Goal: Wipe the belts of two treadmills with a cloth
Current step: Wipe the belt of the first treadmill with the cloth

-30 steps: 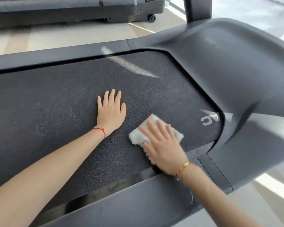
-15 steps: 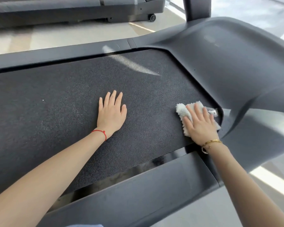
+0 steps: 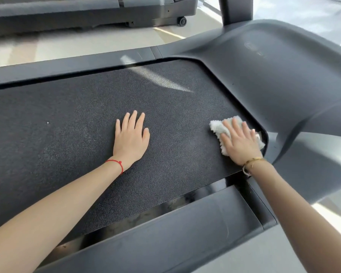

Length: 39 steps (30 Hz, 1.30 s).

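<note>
The belt (image 3: 71, 123) is dark, grainy and flat, filling the middle of the frame from the left edge to the right centre. A white fluffy cloth (image 3: 218, 127) lies crumpled on its right end. A second treadmill (image 3: 87, 12) stands at upper left.

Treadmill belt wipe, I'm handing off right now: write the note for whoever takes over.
Left hand: flat on the belt, mid-width, holding nothing.
Right hand: fingers straight, pressing the white cloth onto the belt's corner beside the motor cover.
Done: cannot be judged from this frame; pale specks show left of the left hand.
Left: the rest of this belt, then the second treadmill behind.
</note>
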Available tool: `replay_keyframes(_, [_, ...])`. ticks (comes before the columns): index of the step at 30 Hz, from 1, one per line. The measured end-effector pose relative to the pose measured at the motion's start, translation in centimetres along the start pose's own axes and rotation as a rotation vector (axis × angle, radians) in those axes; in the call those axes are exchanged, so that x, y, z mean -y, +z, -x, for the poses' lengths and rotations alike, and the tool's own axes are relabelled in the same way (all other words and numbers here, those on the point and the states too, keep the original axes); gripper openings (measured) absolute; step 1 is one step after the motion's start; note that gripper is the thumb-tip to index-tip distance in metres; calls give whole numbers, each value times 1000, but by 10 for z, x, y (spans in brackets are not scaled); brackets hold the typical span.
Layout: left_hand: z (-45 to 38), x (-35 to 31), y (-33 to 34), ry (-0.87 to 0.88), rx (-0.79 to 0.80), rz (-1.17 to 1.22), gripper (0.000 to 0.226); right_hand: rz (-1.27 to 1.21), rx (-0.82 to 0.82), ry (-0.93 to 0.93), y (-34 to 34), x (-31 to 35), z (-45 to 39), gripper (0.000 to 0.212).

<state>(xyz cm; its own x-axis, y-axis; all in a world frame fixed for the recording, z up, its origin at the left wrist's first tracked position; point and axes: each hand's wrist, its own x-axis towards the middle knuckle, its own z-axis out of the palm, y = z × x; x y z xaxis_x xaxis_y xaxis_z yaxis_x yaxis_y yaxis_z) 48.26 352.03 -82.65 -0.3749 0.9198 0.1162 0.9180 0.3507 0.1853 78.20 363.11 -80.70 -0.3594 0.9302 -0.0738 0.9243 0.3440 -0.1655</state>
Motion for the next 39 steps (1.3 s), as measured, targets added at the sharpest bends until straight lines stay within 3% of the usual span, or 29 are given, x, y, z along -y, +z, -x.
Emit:
replay_keyframes(7, [-1,1,3,3,12,-18,57,-23,33,-6,-7,11,-75,53])
replay_keyframes(26, [-4,0,3,-5,64,-71,63,60,66,-232,-2,167,-318,56])
replay_keyframes(30, [-6,2,5,8,53,-51,62,69,86,-298,2,213,-333,55])
replay_keyframes(34, [-6,2,6,6,47,-49,62,53,123,-481,10,245,-313,52])
replay_keyframes(37, [-6,3,5,3,43,-56,62,41,127,-566,6,226,-299,51])
replay_keyframes(39, [-6,3,4,4,40,-50,62,58,75,-508,-2,197,-300,51])
